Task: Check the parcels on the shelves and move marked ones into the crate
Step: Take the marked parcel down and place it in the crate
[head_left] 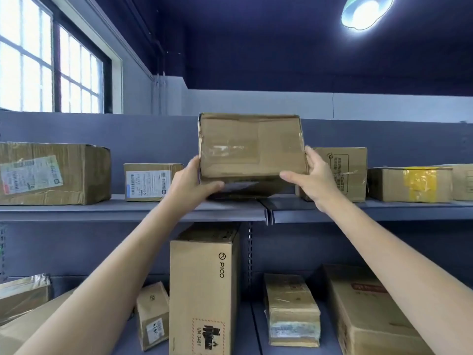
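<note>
Both hands, left [195,181] and right [316,175], clasp the parcel [250,147] at frame centre, tilting it on the shelf [133,210], probably to check for a mark.

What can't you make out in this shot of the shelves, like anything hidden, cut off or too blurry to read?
- Held parcel, head view: its far side and underside are turned away, so any mark there is hidden; the left hand and right hand cover its lower corners.
- White label on the small box: print too small to read.
- Crate: not in view.
- Bottom-left boxes: cut off by the frame edge.
</note>
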Demonstrator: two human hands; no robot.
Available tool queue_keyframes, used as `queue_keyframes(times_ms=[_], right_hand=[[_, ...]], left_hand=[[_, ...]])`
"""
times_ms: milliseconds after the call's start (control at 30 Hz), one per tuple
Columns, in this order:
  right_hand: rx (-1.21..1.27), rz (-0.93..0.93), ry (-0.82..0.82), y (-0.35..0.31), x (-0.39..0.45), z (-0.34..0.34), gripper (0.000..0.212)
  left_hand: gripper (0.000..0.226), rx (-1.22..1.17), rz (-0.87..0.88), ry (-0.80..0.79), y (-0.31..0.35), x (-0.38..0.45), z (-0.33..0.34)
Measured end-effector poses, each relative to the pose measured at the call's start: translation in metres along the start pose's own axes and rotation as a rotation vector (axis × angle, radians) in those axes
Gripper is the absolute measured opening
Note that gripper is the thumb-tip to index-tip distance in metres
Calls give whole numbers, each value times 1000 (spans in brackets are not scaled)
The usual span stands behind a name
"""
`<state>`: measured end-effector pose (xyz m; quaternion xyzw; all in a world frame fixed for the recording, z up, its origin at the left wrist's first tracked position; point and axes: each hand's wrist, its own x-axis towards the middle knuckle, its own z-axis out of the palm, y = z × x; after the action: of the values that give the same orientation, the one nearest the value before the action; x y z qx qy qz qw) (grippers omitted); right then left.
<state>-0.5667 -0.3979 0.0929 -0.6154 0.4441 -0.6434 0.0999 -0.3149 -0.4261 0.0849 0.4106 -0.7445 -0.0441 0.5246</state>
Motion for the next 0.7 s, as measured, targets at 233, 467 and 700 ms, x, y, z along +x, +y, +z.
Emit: queue_keyframes(times_ms=[233,467,700], right_hand=[[-439,-361,193,-40,-16,-4,81],[-467,-536,395,-65,-22,-7,53],[-282,-528,564,-73,-27,-16,46]], left_hand=[[50,-264,109,296,36,-9,-19],[42,-380,219,381,45,-12,-32],[38,-332,334,276,65,-8,-45]])
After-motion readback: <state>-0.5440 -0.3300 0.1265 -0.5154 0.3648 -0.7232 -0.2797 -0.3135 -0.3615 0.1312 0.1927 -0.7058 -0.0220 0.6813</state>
